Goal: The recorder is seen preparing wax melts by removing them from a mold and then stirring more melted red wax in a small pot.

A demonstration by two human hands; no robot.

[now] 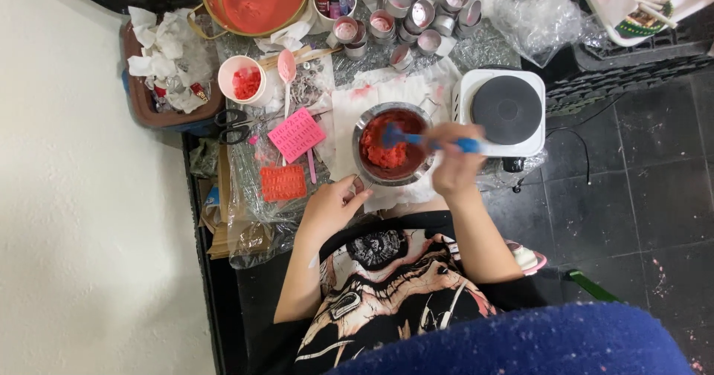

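Note:
A small metal pot (370,122) with red wax-like chunks in it stands on a stained white cloth. My right hand (455,159) holds a blue-handled spatula (424,141) whose blade dips into the red mass. My left hand (336,202) rests at the pot's near left rim, fingers touching its edge or handle. My arms reach forward over my printed black shirt.
A white single hotplate (507,110) sits right of the pot. Several small metal tins (424,14) crowd the back. A large pot of orange-red liquid (256,2), a white cup of red bits (243,81), scissors (234,122), pink and orange silicone moulds (296,134) lie left.

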